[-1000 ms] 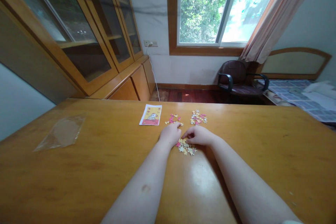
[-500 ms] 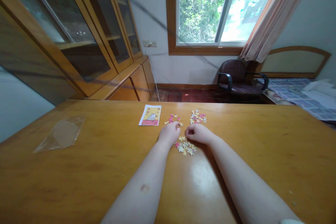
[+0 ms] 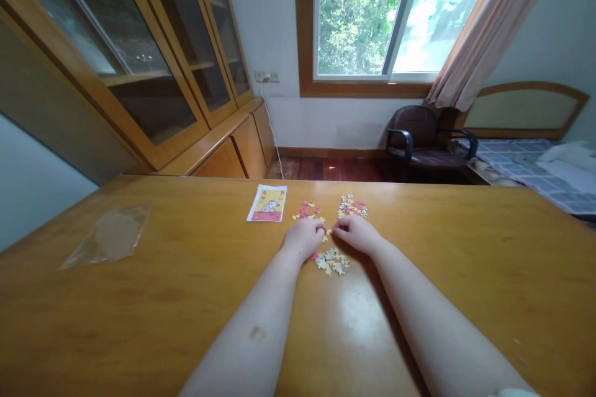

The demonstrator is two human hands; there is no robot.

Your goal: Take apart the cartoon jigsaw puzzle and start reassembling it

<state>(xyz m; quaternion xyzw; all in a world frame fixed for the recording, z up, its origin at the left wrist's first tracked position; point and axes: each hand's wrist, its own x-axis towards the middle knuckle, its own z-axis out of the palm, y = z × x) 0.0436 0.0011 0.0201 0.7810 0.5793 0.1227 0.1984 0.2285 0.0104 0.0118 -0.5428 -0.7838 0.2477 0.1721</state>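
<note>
My left hand (image 3: pixel 305 239) is closed in a pinch at the middle of the table, its fingertips at some small yellow jigsaw puzzle pieces (image 3: pixel 327 234). From the right, my right hand (image 3: pixel 357 234) pinches at the same yellow pieces, its thumb and forefinger together. How many pieces are in the fingers is hard to make out. Just below both hands lies a loose pile of pale and yellow puzzle pieces (image 3: pixel 333 262). Pink and yellow pieces (image 3: pixel 305 209) lie beyond my left hand, and a mixed pile (image 3: pixel 351 206) lies beyond my right.
A picture card (image 3: pixel 267 203) with a white animal on yellow and pink lies left of the pieces. Farther left is a clear plastic bag (image 3: pixel 109 236) on the wooden table (image 3: pixel 186 298). Beyond the table's far edge stand a cabinet (image 3: pixel 223 149) and an armchair (image 3: pixel 416 136).
Both hands have come closer together, the left moving slightly right. The yellow pieces that lay at the top of the near pile are now up between my fingertips.
</note>
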